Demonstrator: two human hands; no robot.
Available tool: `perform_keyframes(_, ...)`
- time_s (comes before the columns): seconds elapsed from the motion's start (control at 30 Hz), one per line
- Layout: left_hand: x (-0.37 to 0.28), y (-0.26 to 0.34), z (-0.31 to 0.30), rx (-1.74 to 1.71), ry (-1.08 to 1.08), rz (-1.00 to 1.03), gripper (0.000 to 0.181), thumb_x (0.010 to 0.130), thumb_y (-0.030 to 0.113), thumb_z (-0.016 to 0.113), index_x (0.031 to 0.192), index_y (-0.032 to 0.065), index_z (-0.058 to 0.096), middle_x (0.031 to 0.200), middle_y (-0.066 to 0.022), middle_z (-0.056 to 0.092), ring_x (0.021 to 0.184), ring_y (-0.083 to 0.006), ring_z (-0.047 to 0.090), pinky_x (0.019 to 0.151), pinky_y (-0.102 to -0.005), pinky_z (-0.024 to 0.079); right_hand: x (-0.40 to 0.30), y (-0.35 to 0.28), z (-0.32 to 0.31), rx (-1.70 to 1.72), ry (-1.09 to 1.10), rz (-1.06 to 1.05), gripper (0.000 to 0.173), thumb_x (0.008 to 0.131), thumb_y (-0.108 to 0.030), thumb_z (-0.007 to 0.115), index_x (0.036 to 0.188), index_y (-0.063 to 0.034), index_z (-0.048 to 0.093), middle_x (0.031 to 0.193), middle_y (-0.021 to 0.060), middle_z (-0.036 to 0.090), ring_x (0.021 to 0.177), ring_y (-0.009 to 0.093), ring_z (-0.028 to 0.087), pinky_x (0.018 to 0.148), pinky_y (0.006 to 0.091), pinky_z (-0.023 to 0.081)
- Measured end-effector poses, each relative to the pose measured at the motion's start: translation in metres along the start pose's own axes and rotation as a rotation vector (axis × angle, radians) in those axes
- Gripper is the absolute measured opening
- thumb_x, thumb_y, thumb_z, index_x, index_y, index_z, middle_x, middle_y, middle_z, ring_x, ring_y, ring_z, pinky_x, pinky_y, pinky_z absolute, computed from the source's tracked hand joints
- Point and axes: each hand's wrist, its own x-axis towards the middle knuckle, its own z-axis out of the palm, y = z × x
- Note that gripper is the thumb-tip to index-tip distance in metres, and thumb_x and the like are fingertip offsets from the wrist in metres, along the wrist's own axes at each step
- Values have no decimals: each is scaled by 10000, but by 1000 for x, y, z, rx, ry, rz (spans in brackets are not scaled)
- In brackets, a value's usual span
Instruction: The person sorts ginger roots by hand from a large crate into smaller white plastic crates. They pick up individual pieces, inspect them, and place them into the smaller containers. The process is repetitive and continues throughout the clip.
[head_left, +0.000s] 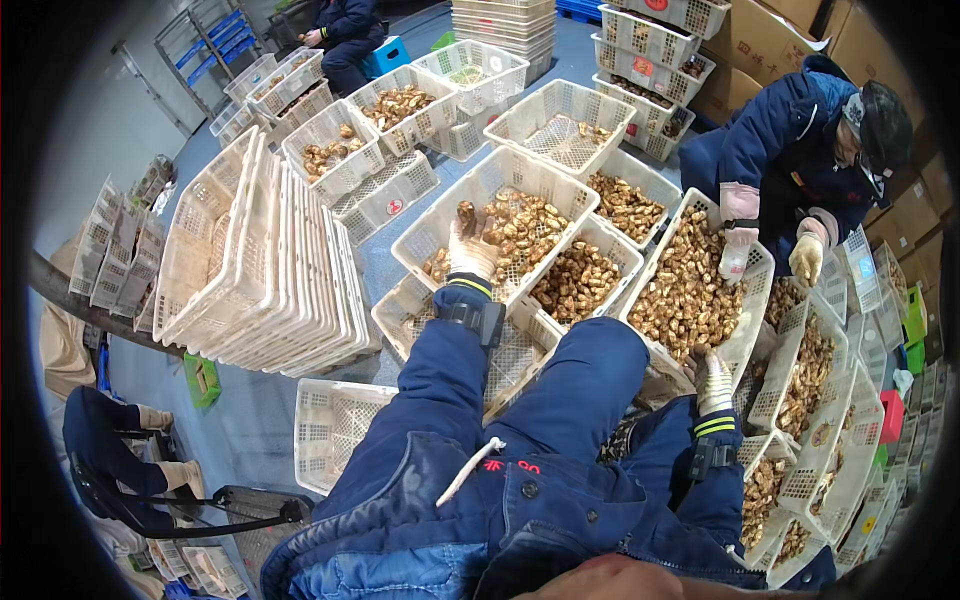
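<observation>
My left hand (474, 244), in a pale, soiled glove, is raised over a white plastic crate (427, 214) partly filled with brown, knobbly root-like pieces (536, 217). A dark brown piece (466, 217) shows at its fingers; whether it is gripped is not certain. My right hand (709, 379), gloved and dirty at the fingertips, is at the near edge of a long crate (761, 281) heaped with similar pieces (679, 300). Its fingers are partly curled, and what they hold cannot be made out. A smaller filled crate (634, 262) lies between the two.
A co-worker (787, 150) reaches into the long crate from the right. A tall stack of nested crates (262, 262) leans at the left. Part-filled crates (405, 105) lie ahead, below another seated person (349, 45). A nearly bare crate (562, 135) is beyond my left hand.
</observation>
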Motion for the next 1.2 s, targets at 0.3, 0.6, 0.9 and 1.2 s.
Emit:
perform_keyframes(0.3, 17, 2, -2, -111, 34, -81, 320, 886, 263, 574, 1135, 62, 570, 1209, -106, 557, 1159, -284, 497, 959, -500, 404, -8, -16, 10, 100, 1, 10, 457, 863, -360, 623, 1144, -7, 551, 1020, 99, 597, 861, 194, 599, 729, 289, 510)
perform_keyframes(0.6, -6, -35, 8, 140, -150, -113, 361, 869, -91, 474, 1190, 53, 553, 1157, -172, 564, 1085, -307, 553, 981, -443, 472, 36, -33, 22, 273, -31, -62, 404, 867, -326, 615, 1126, -19, 569, 1039, 106, 626, 879, 211, 630, 785, 346, 542)
perform_keyframes(0.9, -13, -76, 7, 432, -271, -272, 535, 833, -126, 479, 1291, 149, 503, 1259, -100, 522, 1036, -322, 578, 954, -393, 496, 81, -25, 12, 332, 44, -7, 449, 895, -336, 561, 1213, -21, 520, 1138, 113, 590, 956, 222, 607, 820, 364, 533)
perform_keyframes(1.2, -18, -98, -10, 613, -333, -256, 596, 791, -134, 416, 1337, 105, 435, 1315, -108, 498, 1095, -239, 560, 936, -385, 489, 76, -26, 17, 257, 15, 4, 416, 902, -322, 558, 1170, -4, 541, 1110, 132, 602, 949, 231, 613, 816, 352, 529)
